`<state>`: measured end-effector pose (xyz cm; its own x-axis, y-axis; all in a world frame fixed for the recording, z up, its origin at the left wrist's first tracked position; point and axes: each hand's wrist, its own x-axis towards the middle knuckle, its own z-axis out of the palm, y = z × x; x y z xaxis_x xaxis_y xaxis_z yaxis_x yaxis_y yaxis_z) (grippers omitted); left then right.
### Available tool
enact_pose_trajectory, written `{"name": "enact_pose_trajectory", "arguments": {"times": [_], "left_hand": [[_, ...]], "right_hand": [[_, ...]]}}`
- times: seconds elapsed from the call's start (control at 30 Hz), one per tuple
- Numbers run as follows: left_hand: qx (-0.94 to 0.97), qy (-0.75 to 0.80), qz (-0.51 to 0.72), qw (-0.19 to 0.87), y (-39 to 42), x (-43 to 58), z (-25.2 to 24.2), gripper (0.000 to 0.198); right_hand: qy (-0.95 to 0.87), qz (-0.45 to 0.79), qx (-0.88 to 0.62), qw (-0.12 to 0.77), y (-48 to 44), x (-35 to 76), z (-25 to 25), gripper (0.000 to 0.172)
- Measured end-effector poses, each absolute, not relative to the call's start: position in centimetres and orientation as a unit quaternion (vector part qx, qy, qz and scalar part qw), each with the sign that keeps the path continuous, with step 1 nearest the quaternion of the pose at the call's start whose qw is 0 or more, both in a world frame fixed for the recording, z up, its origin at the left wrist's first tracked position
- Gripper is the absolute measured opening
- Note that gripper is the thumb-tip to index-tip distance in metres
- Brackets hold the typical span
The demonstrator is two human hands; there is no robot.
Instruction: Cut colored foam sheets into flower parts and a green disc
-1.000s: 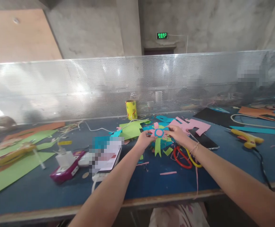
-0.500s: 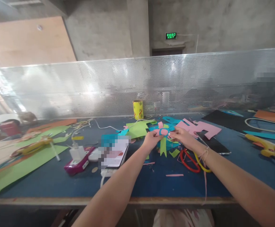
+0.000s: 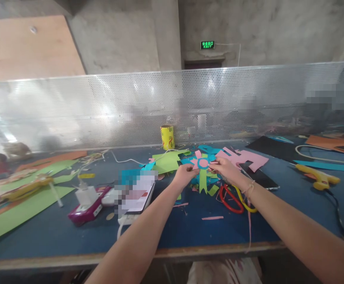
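Both hands hold a paper flower (image 3: pixel 202 163) a little above the blue table (image 3: pixel 189 232). It has pink petals, a blue ring round a pink centre, and a green stem hanging below. My left hand (image 3: pixel 184 175) pinches its left side. My right hand (image 3: pixel 225 168) pinches its right side, with a thin bracelet on the wrist. Blue and green paper scraps (image 3: pixel 211 190) lie under the flower. Scissors with a red and a yellow handle (image 3: pixel 234 197) lie just right of it.
A phone (image 3: pixel 136 195), a white charger on a purple box (image 3: pixel 85 203), green paper sheets (image 3: pixel 20 213), a yellow glue gun (image 3: pixel 315 177), pink cut-outs (image 3: pixel 249 157), a dark phone (image 3: pixel 259 177) and a yellow can (image 3: pixel 167 137) are on the table. A perforated metal screen (image 3: pixel 100 106) runs along the back.
The flower has been turned a little between my fingers, and both hands stay pinched on it. The view swung right and then back left.
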<state>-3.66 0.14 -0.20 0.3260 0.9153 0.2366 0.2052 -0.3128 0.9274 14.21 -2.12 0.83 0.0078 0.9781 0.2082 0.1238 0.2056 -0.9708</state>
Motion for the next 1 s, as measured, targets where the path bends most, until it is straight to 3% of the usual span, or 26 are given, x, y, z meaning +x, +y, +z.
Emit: {"name": "enact_pose_trajectory", "arguments": {"times": [0.37, 0.57, 1.0], "left_hand": [[0.594, 0.381, 0.526, 0.474, 0.15, -3.33, 0.39, 0.028], [0.632, 0.388, 0.5, 0.447, -0.41, -3.26, 0.46, 0.015], [0.632, 0.401, 0.475, 0.463, -0.27, -3.4, 0.29, 0.017]], "right_hand": [[-0.613, 0.366, -0.504, 0.486, -2.07, 14.34, 0.77, 0.023], [-0.636, 0.369, -0.494, 0.465, -1.86, 14.46, 0.52, 0.028], [-0.592, 0.386, -0.471, 0.528, -1.57, 14.57, 0.55, 0.02]]}}
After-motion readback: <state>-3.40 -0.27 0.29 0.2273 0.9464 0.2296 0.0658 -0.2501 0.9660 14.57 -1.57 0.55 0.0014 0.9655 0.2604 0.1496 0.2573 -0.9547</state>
